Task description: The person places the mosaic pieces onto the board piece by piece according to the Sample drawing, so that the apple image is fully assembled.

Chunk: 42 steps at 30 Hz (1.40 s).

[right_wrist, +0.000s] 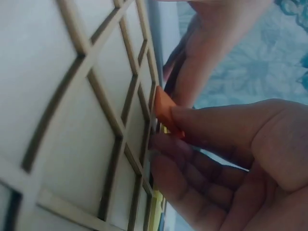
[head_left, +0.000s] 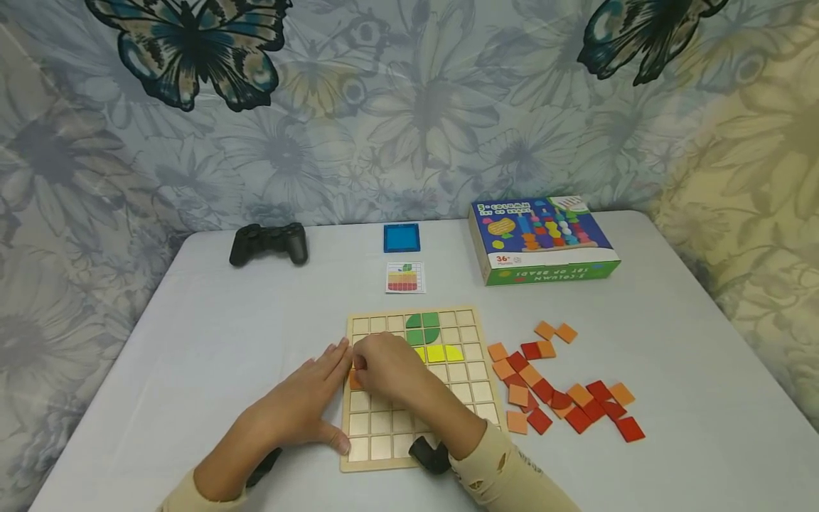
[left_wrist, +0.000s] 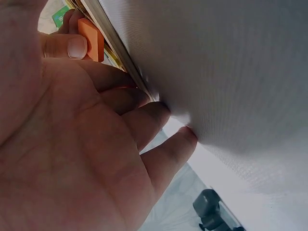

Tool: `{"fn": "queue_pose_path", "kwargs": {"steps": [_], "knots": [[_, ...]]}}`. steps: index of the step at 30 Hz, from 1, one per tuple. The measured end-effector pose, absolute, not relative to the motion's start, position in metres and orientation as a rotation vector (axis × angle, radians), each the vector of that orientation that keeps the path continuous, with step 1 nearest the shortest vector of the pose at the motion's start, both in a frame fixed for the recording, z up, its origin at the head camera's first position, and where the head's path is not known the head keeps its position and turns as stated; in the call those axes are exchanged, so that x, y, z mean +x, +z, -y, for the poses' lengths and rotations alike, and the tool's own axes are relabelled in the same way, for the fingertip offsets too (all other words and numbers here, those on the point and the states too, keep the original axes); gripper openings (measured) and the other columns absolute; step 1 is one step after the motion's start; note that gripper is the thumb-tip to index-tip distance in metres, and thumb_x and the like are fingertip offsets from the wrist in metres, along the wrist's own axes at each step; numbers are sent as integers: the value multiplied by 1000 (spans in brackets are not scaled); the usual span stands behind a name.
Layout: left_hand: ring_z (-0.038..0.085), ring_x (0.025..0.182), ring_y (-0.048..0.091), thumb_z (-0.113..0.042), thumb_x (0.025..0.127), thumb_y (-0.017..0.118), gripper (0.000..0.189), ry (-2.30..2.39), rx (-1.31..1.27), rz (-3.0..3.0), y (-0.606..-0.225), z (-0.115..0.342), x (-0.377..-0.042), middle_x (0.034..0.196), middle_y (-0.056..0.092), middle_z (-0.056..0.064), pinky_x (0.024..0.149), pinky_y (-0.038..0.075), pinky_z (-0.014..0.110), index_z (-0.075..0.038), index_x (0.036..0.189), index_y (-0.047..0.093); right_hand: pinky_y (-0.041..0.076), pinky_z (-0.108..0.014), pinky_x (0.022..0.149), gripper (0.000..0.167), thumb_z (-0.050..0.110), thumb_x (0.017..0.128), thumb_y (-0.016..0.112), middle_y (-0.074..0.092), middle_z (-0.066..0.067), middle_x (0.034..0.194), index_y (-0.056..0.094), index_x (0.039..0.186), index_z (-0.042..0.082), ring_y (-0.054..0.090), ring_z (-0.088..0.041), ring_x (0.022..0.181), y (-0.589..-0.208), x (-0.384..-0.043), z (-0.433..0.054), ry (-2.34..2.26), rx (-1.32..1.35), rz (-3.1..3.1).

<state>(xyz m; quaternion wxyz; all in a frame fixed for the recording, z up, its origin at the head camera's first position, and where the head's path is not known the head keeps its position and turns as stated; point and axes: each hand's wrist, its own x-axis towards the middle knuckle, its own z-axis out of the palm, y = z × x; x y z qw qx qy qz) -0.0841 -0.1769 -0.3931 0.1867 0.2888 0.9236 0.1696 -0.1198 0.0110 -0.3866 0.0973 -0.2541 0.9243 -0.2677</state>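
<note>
A wooden grid board lies on the white table, with green tiles near its far edge and yellow tiles in a lower row. My right hand reaches over the board's left side and pinches an orange square tile between thumb and fingers, tilted close over the grid. My left hand rests along the left rim, its fingers extended and thumb near the lower left corner. In the left wrist view, the orange tile shows beyond the left fingers. The right hand hides part of the yellow row.
Loose orange and red tiles lie scattered right of the board. Behind it are a small pattern card and a blue tray. A game controller stands back left, and a toy box back right.
</note>
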Motion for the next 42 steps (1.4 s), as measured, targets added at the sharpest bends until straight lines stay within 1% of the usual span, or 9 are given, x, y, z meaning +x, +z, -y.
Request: {"fn": "queue_pose_path", "kwargs": {"steps": [4, 9, 13, 17, 23, 26, 30, 38, 42], "knots": [[39, 150, 14, -66, 61, 79, 134, 490, 814, -2603, -393, 178, -84, 165, 12, 21, 115, 22, 61, 3, 158, 19, 42, -23, 53, 24, 10, 87, 76, 58, 6, 64, 64, 67, 15, 52, -9, 61, -386, -114, -6, -616, -789, -2781], [39, 150, 15, -64, 60, 80, 134, 517, 808, -2607, -394, 179, -84, 165, 13, 20, 115, 21, 61, 2, 158, 19, 47, -22, 58, 10, 11, 91, 71, 67, 6, 76, 75, 83, 14, 58, -6, 67, -388, -99, -1, -417, -1069, -2784], [37, 150, 14, -66, 60, 80, 134, 495, 810, -2605, -395, 178, -85, 165, 12, 18, 115, 21, 60, 3, 158, 19, 41, -20, 55, 19, 10, 90, 71, 59, 11, 65, 72, 72, 17, 48, -4, 60, -386, -91, -7, -412, -1166, -2720], [36, 150, 13, -66, 60, 79, 134, 462, 809, -2611, -393, 176, -85, 165, 11, 18, 116, 22, 58, 3, 158, 18, 42, -21, 56, 21, 7, 88, 71, 55, 13, 64, 72, 70, 17, 47, -4, 60, -380, -93, -29, -446, -1102, -2724], [33, 151, 11, -67, 59, 80, 135, 439, 760, -2614, -393, 174, -84, 166, 10, 16, 117, 20, 56, 1, 159, 18, 37, -24, 54, 31, 0, 84, 71, 46, 10, 58, 61, 60, 18, 42, -9, 60, -380, -102, -86, -539, -890, -2793], [33, 151, 10, -66, 58, 80, 136, 443, 751, -2611, -393, 174, -84, 166, 10, 17, 118, 19, 55, 1, 158, 18, 41, -26, 58, 23, 1, 84, 73, 51, 11, 64, 69, 68, 16, 46, -10, 64, -380, -101, -121, -625, -703, -2806], [32, 151, 10, -66, 59, 81, 136, 425, 758, -2617, -393, 174, -84, 166, 9, 16, 118, 19, 54, 1, 159, 18, 48, -32, 66, 8, 9, 85, 79, 60, 9, 78, 76, 90, 13, 52, -13, 73, -377, -91, -171, -656, -433, -2832], [34, 151, 11, -65, 59, 82, 136, 422, 769, -2617, -392, 171, -86, 166, 10, 17, 117, 20, 55, 2, 158, 18, 52, -37, 60, 36, 22, 85, 81, 62, -5, 86, 70, 112, 0, 55, -20, 74, -378, -58, -279, -543, 79, -2795], [34, 151, 12, -64, 59, 83, 135, 434, 755, -2611, -391, 170, -85, 165, 11, 18, 117, 20, 55, 3, 158, 19, 53, -40, 60, 61, 31, 82, 83, 61, -11, 87, 59, 119, -12, 56, -23, 74, -389, -35, -314, -515, 254, -2709]]}}
